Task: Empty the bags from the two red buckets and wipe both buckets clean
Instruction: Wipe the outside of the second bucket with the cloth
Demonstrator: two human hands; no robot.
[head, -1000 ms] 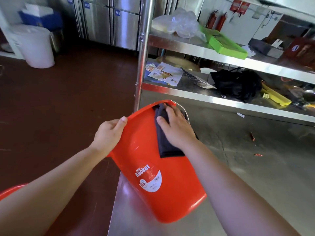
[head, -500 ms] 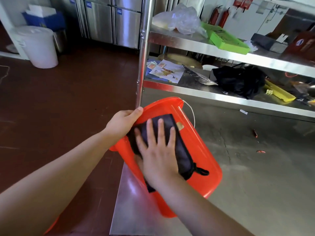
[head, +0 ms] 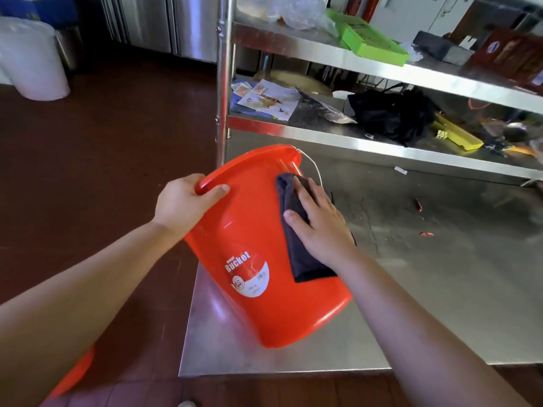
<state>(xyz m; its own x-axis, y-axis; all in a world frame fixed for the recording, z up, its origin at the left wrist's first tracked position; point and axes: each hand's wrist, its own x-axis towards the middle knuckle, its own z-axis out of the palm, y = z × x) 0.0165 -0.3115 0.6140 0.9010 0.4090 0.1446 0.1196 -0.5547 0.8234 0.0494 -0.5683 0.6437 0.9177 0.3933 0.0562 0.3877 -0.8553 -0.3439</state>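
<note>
Red bucket [head: 258,248] is lying tilted on the steel bench [head: 440,289], its base toward the near edge and its mouth facing away. Left hand [head: 183,205] is gripping the rim, thumb curled over the outer wall. Right hand [head: 320,227] is pressing a dark cloth [head: 296,254] flat against the bucket's outer side, fingers straight and spread. White label [head: 251,277] is showing on the wall beside the cloth. Second red bucket [head: 73,374] is showing partly at lower left, over the floor [head: 102,157]. Shelves [head: 367,139] are standing behind the bench.
</note>
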